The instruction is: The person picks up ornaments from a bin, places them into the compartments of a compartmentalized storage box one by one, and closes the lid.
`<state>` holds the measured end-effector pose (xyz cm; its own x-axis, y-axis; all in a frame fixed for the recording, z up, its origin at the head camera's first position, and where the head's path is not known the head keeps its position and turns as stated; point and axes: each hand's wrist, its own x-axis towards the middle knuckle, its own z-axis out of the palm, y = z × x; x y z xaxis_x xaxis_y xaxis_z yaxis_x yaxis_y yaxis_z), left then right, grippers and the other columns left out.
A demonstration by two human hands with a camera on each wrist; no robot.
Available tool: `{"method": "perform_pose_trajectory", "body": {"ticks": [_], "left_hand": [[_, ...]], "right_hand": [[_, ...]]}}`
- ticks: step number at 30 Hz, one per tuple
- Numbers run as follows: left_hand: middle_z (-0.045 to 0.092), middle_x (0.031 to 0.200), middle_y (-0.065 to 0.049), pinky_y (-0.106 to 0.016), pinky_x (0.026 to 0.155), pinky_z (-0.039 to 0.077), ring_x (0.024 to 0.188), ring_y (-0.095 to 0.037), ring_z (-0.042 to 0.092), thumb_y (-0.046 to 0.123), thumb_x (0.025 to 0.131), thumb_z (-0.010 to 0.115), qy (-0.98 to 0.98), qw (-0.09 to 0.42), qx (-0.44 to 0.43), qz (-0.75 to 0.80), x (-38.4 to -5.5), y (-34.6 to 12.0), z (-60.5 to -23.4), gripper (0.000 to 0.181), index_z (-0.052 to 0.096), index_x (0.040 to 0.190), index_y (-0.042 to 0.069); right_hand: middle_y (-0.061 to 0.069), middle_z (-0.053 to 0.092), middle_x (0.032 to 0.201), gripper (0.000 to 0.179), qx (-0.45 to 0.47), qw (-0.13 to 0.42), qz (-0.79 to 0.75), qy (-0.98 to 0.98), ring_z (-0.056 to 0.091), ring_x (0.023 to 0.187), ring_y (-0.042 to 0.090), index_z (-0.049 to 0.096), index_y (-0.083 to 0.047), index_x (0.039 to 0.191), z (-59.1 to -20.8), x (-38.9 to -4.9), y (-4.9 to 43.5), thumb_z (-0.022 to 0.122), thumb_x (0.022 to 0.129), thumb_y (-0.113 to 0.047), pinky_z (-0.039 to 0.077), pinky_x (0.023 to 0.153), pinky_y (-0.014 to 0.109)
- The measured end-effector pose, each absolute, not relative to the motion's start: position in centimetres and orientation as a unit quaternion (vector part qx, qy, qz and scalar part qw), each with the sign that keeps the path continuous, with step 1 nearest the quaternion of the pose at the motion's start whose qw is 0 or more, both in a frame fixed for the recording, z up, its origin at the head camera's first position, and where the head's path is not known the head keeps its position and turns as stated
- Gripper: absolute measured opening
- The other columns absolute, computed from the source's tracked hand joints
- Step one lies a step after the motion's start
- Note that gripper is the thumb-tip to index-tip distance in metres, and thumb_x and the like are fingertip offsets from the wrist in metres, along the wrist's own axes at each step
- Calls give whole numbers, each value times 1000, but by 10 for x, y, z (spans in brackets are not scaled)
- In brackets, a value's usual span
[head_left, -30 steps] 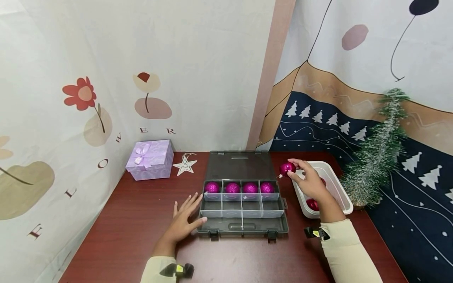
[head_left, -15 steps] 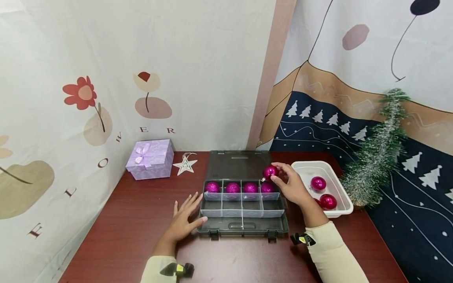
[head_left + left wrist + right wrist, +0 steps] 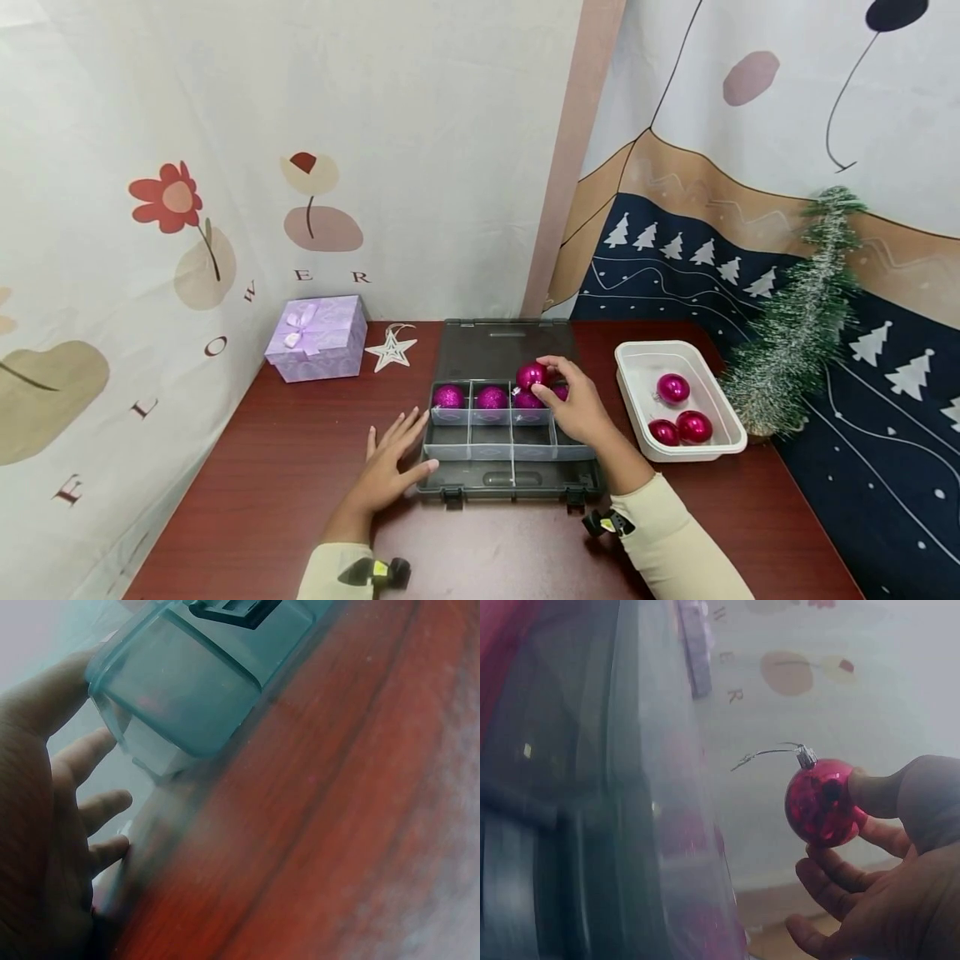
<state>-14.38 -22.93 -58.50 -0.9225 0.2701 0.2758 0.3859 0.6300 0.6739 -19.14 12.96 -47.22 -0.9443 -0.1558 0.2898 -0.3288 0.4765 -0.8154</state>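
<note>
In the head view, my right hand [image 3: 581,408] pinches a shiny magenta Christmas ball [image 3: 531,375] between thumb and fingers, above the back row of a grey see-through divided box [image 3: 465,477]. The ball's silver cap and wire loop show in the right wrist view, where the ball [image 3: 821,802] hangs clear of the box. Glittery balls [image 3: 448,397] fill the back-row compartments; the right hand partly hides the rightmost one. My left hand [image 3: 393,462] has its fingers spread at the box's left side, thumb on its edge. The left wrist view shows those fingers [image 3: 101,810] beside the box wall.
A white tub [image 3: 733,417] with three shiny magenta balls [image 3: 694,427] stands right of the box. Behind it is a small tinsel tree [image 3: 802,333]. A lilac gift box [image 3: 322,337] and a white star ornament [image 3: 392,350] sit at the back left.
My right hand has carried the shiny ball leftward from over the tub to above the box's back row, third compartment from the left. My left hand has stayed put.
</note>
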Motion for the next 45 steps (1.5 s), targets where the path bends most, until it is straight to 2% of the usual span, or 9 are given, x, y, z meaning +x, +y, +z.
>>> {"method": "perform_pose_trajectory", "body": {"ticks": [3,7,10,15,19,25,32,38,45], "left_hand": [[43,172,-23,-93,118,-6,158,-61,33,46,94,80,-896,82,-185,-396,-142,-228,-581,82,48,167,28],[45,171,-23,-94,117,-4,156,-62,34,46,94,80,-896,86,-187,-394,-141,-227,-578,81,49,166,28],[43,173,-22,-93,118,-4,158,-60,34,45,94,79,-903,72,-181,-384,-141,-227,-575,82,47,167,26],[41,175,-20,-91,120,-3,161,-56,33,46,94,77,-914,54,-169,-364,-140,-226,-570,84,46,168,21],[41,175,-20,-91,120,-3,161,-56,34,47,95,77,-916,56,-168,-359,-139,-226,-570,84,46,168,20],[44,172,-23,-92,119,-2,158,-59,35,47,95,78,-907,71,-175,-375,-139,-225,-572,82,48,167,22],[43,173,-22,-92,119,-3,159,-59,33,47,94,78,-906,64,-171,-382,-139,-225,-570,82,48,167,24],[40,176,-19,-91,120,-2,161,-56,33,48,95,76,-917,49,-164,-360,-141,-225,-570,83,46,167,21],[41,174,-21,-92,119,-3,160,-58,33,46,95,77,-910,59,-169,-374,-140,-226,-571,81,48,167,21]], "right_hand": [[24,70,130,42,137,82,497,-853,65,127,41,65,-5,140,-472,-190,119,78,100,-7,53,109,66],[22,71,129,41,142,81,496,-853,66,125,39,66,-6,138,-474,-188,106,79,99,-8,53,108,63],[21,72,128,40,145,76,502,-849,67,124,37,67,-7,137,-475,-187,97,80,99,-9,53,108,59],[18,73,127,38,146,67,506,-847,67,122,36,68,-7,135,-477,-186,82,80,99,-11,53,110,60],[16,74,126,38,151,65,486,-858,69,119,36,69,-8,133,-479,-184,69,82,98,-14,54,103,57],[12,75,123,37,174,74,440,-878,71,119,33,69,-11,132,-483,-181,50,82,99,-20,45,97,55],[11,73,131,41,198,50,417,-885,64,127,33,67,-14,138,-489,-177,31,80,101,-25,40,104,65],[9,72,134,40,212,40,402,-890,59,130,33,67,-15,139,-491,-175,22,79,102,-26,35,104,63],[8,72,137,39,222,26,372,-901,54,136,33,66,-17,139,-497,-175,20,77,103,-27,34,107,65]]}}
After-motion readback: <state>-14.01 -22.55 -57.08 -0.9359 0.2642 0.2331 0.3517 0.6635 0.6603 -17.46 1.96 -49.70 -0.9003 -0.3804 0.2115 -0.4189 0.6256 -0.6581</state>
